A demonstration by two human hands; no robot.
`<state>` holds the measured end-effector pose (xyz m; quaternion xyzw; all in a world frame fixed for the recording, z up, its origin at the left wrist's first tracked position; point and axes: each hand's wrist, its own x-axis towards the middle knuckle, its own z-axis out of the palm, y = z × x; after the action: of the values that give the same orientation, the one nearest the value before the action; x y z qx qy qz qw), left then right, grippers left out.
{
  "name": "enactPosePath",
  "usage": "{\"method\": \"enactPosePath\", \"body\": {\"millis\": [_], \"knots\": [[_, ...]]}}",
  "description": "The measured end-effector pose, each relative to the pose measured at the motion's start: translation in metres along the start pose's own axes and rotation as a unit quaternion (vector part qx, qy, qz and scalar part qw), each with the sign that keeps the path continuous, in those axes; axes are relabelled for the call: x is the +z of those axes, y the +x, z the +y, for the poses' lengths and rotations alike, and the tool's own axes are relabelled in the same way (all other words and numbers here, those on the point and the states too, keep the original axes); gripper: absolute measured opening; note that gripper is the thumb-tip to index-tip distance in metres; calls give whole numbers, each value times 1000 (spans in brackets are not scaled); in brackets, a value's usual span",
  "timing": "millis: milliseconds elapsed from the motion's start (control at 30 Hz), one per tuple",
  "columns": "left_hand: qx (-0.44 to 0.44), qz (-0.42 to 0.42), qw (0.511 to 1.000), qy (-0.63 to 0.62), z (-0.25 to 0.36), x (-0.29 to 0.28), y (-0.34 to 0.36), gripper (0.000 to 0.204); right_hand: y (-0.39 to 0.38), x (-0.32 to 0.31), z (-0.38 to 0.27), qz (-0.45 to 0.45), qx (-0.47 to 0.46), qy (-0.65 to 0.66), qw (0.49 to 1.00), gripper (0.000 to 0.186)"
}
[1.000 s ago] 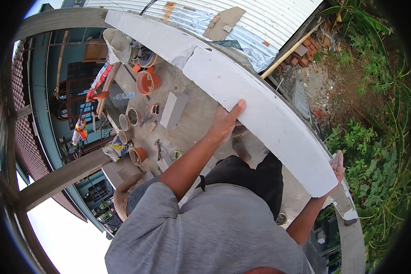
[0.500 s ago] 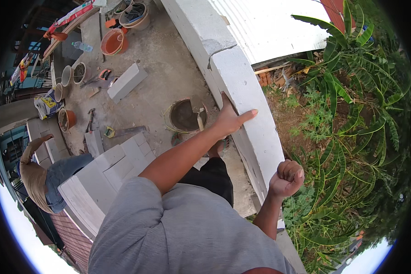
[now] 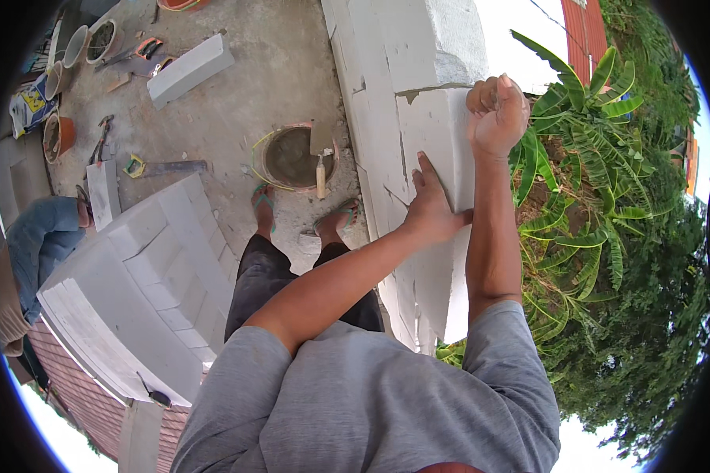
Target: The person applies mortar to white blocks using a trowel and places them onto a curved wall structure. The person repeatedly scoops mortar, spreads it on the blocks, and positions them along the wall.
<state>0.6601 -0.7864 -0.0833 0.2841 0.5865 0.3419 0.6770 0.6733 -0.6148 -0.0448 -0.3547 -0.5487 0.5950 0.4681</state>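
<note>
My left hand (image 3: 438,206) lies against the near face of a white lightweight concrete block (image 3: 438,130) at the top of a wall, fingers spread and thumb toward the top edge. My right hand (image 3: 497,114) is a closed fist, palm side up, at the block's outer top edge near the joint with the neighbouring block (image 3: 450,39); nothing shows in it. Whether the fist touches the block I cannot tell. Grey mortar shows in the joints. On the floor by my feet stands a round tub of mortar (image 3: 280,162), with a wooden-handled trowel (image 3: 321,175) across its rim.
A stack of white blocks (image 3: 154,252) rises at my left, and a loose block (image 3: 189,71) lies farther off. Handsaws (image 3: 170,168), a hammer (image 3: 101,140) and buckets (image 3: 58,135) are on the floor. Another person's jeans (image 3: 43,236) show at far left. Banana plants (image 3: 584,205) grow beyond the wall.
The view has shifted toward the wall and its face shows more. My right fist has moved forward to the block's edge. My left hand has changed from gripping the top edge to lying on the face.
</note>
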Motion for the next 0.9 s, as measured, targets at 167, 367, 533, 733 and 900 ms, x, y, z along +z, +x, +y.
{"method": "enactPosePath", "body": {"millis": [167, 367, 533, 733, 900], "knots": [[16, 15, 1000, 13, -4, -5, 1, 151, 11, 3, 5, -19, 61, 24, 998, 37], [44, 55, 998, -3, 5, -9, 5, 150, 40, 12, -82, -100, -106, 172, 974, 44], [41, 41, 998, 23, 14, 0, 12, 148, 20, -5, 4, -23, 48, 37, 998, 39], [49, 41, 997, 42, 20, 1, 10, 149, 33, 0, -11, -36, 37, -3, 999, 39], [93, 53, 994, 1, 3, 0, 16, 147, 41, 5, -74, -123, -107, 132, 978, 37]]}}
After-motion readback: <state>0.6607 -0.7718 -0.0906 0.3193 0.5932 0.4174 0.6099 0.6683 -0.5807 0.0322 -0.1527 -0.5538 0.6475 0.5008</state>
